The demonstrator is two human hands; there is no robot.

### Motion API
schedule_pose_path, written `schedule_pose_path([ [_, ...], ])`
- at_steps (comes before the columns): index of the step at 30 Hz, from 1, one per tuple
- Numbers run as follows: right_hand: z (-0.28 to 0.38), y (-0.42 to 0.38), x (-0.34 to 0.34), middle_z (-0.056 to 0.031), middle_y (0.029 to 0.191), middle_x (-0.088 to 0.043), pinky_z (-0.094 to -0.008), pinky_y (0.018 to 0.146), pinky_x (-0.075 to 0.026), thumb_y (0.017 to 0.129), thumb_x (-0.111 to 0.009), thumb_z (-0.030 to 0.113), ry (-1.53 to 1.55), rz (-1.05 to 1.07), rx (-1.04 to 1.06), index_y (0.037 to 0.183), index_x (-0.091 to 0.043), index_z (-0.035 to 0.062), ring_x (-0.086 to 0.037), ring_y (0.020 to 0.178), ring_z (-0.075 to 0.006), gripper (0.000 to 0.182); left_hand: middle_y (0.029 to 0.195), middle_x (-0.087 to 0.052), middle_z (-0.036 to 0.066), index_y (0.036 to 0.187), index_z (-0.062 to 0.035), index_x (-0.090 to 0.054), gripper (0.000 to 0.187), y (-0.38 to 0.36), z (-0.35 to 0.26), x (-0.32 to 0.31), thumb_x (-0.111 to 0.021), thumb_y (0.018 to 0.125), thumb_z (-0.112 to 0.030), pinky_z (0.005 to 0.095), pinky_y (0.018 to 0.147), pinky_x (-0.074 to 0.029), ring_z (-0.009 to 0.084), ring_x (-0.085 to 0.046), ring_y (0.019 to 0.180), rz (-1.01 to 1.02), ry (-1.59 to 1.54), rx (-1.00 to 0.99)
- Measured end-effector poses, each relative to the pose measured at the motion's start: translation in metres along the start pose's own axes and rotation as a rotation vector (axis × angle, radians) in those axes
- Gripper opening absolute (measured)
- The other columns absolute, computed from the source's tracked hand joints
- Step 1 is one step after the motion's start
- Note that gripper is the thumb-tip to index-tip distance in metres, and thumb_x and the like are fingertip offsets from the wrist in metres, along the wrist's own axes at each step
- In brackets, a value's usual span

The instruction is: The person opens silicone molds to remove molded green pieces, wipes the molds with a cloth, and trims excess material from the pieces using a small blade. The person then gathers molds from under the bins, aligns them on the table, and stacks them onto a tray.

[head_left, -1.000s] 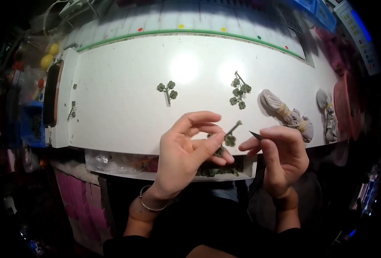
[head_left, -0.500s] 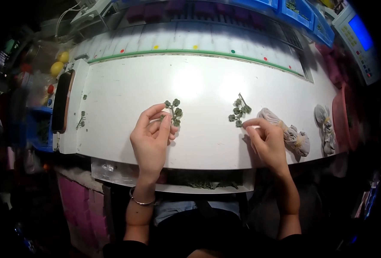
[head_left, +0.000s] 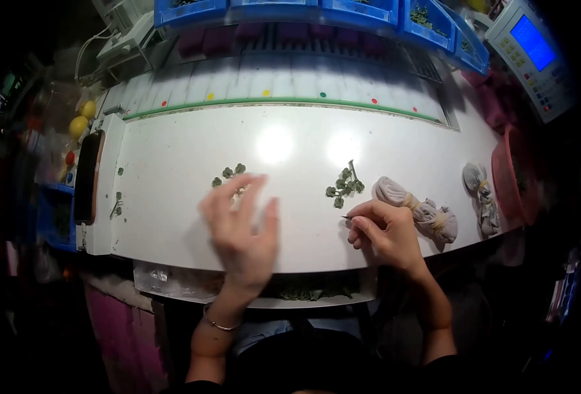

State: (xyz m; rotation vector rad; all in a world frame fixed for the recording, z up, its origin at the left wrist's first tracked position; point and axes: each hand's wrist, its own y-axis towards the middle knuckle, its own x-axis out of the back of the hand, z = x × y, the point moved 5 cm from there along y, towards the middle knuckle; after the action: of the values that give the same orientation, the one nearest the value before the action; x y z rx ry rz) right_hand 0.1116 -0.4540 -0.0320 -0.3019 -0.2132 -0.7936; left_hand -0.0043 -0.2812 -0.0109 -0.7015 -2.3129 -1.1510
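My left hand [head_left: 241,230] is blurred by motion, its fingers apart and nothing seen in them. Just beyond its fingertips a small green leafy sprig [head_left: 227,173] lies on the white tabletop [head_left: 172,230], partly hidden by the hand. My right hand [head_left: 387,231] is closed in a pinch on a thin dark pointed thing [head_left: 347,217], most of it hidden by the fingers. Another green leafy sprig [head_left: 345,186] with rounded leaves lies just beyond that tip, apart from the hand.
Two tied grey cloth bundles [head_left: 422,209] [head_left: 481,197] lie at the right, beside a pink basin [head_left: 512,174]. A phone [head_left: 89,177] rests at the left edge, near leaf bits [head_left: 118,203]. Blue bins [head_left: 363,14] and a device with a blue screen [head_left: 532,43] stand behind. An open drawer [head_left: 363,289] is below.
My left hand has let go of its sprig, which now lies on the table, and its fingers have spread. My right hand has drawn back from the other sprig, a thin tip now showing.
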Motion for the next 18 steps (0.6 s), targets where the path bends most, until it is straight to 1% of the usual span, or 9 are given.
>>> schedule_pose_path([
  [2,-0.003,0.000,0.002,-0.0072,0.064,-0.061,-0.0206,0.052,-0.046,0.087,-0.052,0.000,0.033,-0.025,0.032,0.087,-0.058,-0.0057,-0.058,0.056,-0.0087,0.009,0.106,-0.053,0.012,0.105,-0.0030,-0.060,0.033,-0.003,-0.021,-0.029,-0.067,0.073,-0.005,0.0372,0.084,-0.041,0.0278,-0.046,0.101,0.189,-0.191,-0.002],
  [3,-0.004,-0.002,0.002,-0.0072,0.064,-0.061,-0.0206,0.052,-0.046,0.087,-0.052,0.000,0.026,-0.024,0.037,0.087,-0.058,-0.0057,-0.058,0.056,-0.0087,0.009,0.107,-0.052,0.012,0.108,-0.0013,-0.057,0.037,-0.004,-0.033,-0.041,-0.067,0.074,-0.010,0.0375,0.085,-0.039,0.0281,-0.045,0.101,0.245,-0.162,-0.039],
  [5,-0.002,-0.005,0.008,-0.0068,0.064,-0.060,-0.0204,0.052,-0.046,0.087,-0.052,0.000,0.074,-0.095,0.075,0.087,-0.058,-0.0057,-0.058,0.056,-0.0086,0.008,0.107,-0.051,0.013,0.111,0.0002,-0.055,0.041,-0.006,-0.043,-0.060,-0.067,0.074,-0.013,0.0379,0.087,-0.038,0.0290,-0.045,0.101,0.310,-0.146,0.042],
  [8,-0.003,-0.010,0.013,-0.0064,0.064,-0.060,-0.0201,0.052,-0.046,0.087,-0.052,0.001,0.146,-0.134,0.047,0.088,-0.057,-0.0052,-0.057,0.056,-0.0085,0.009,0.108,-0.050,0.013,0.108,0.0002,-0.055,0.040,-0.008,-0.052,-0.067,-0.068,0.073,-0.013,0.0378,0.087,-0.038,0.0290,-0.044,0.101,0.321,-0.050,-0.022],
  [12,-0.006,-0.011,0.012,-0.0058,0.066,-0.060,-0.0199,0.053,-0.046,0.088,-0.052,0.002,0.210,-0.129,0.045,0.088,-0.058,-0.0048,-0.057,0.056,-0.0083,0.009,0.104,-0.052,0.012,0.104,-0.0007,-0.056,0.036,-0.013,-0.044,-0.065,-0.068,0.072,-0.011,0.0372,0.084,-0.039,0.0279,-0.046,0.099,0.307,-0.135,-0.013],
  [14,-0.002,-0.013,0.009,-0.0057,0.066,-0.060,-0.0196,0.054,-0.046,0.087,-0.053,0.002,0.225,-0.123,0.051,0.089,-0.058,-0.0046,-0.057,0.057,-0.0081,0.009,0.100,-0.055,0.011,0.101,-0.0020,-0.056,0.030,-0.013,-0.037,-0.058,-0.067,0.073,-0.005,0.0310,0.076,-0.042,0.0212,-0.051,0.092,0.328,-0.198,0.055],
  [15,-0.002,-0.014,0.008,-0.0057,0.066,-0.060,-0.0196,0.054,-0.046,0.087,-0.053,0.002,0.232,-0.124,0.048,0.089,-0.058,-0.0046,-0.057,0.057,-0.0081,0.009,0.100,-0.055,0.011,0.101,-0.0020,-0.056,0.030,-0.014,-0.036,-0.053,-0.067,0.073,-0.005,0.0310,0.076,-0.042,0.0212,-0.051,0.092,0.334,-0.194,0.053],
  [17,0.005,-0.016,0.007,-0.0062,0.067,-0.061,-0.0195,0.053,-0.046,0.087,-0.053,0.003,0.156,-0.139,0.152,0.090,-0.059,-0.0043,-0.057,0.057,-0.0087,0.009,0.097,-0.058,0.009,0.103,-0.0021,-0.055,0.029,-0.021,-0.024,-0.050,-0.065,0.076,0.000,0.0237,0.068,-0.043,0.0131,-0.055,0.085,0.447,-0.581,0.460],
  [18,0.009,-0.019,0.005,-0.0062,0.067,-0.061,-0.0195,0.053,-0.046,0.087,-0.053,0.003,0.165,-0.141,0.149,0.090,-0.059,-0.0043,-0.057,0.057,-0.0087,0.009,0.096,-0.059,0.009,0.103,0.0004,-0.054,0.029,-0.021,-0.027,-0.043,-0.063,0.076,0.005,0.0207,0.067,-0.043,0.0095,-0.056,0.084,0.442,-0.672,0.485],
])
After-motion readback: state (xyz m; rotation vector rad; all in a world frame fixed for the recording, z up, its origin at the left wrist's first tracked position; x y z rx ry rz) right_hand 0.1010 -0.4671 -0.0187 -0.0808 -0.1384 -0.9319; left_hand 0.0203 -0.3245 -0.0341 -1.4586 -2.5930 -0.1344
